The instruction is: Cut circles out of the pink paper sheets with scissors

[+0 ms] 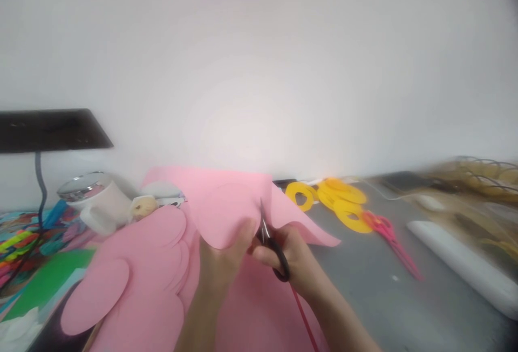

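Observation:
My left hand (pixel 224 257) grips the lower edge of a pink paper sheet (pixel 230 201), which is raised off the table and shows a faint round outline. In my right hand (pixel 289 249) is a pair of black-handled scissors (pixel 265 228), its blades pointing up at the sheet beside my left thumb. How far the blades are apart is hard to see. A thin red-pink strip (pixel 301 309) hangs below my right hand. Pink paper ovals (pixel 97 295) lie overlapping to the left of my left forearm.
Yellow paper rings (pixel 343 201) and pink scissors (pixel 394 241) lie right on the grey table (pixel 356 292). Farther right is a long white object (pixel 461 265). At left stand a white mug (pixel 103 203) with a shiny lid, green paper (pixel 52 276) and colourful craft pieces (pixel 18 246).

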`<state>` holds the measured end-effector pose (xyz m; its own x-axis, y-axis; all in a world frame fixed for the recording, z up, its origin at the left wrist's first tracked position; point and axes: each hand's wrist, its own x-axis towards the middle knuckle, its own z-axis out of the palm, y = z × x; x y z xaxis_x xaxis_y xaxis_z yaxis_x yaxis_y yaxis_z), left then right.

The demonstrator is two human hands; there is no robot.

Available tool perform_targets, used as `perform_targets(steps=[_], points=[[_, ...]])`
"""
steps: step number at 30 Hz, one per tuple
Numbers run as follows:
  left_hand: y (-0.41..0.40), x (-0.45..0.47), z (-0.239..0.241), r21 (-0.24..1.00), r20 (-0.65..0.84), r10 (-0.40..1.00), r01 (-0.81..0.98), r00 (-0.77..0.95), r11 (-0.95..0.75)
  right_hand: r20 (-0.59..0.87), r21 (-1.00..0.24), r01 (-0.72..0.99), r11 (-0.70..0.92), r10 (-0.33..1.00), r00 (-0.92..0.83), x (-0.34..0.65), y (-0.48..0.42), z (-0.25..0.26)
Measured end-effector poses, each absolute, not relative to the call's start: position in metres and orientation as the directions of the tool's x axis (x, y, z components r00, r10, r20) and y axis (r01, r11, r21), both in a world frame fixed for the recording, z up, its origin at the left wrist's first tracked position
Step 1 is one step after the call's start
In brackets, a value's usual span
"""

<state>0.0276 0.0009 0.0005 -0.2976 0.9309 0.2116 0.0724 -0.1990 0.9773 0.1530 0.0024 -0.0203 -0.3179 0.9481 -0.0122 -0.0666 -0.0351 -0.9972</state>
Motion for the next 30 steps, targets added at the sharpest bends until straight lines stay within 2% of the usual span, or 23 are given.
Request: perform_targets(steps=[5,30], points=[[0.0007,0.0283,0.0006,0.979,0.206,0.934,0.049,-0.291,-0.200,0.017,-0.994,-0.105,-0.018,0.945,-0.327,0.1527,0.0018,-0.0225],[-0.0008,0.0270,0.0066,0.981,0.191,0.950,0.076,-0.248,-0.178,-0.024,-0.989,-0.129,-0.067,0.951,-0.307,0.1508,0.0002,-0.0200]])
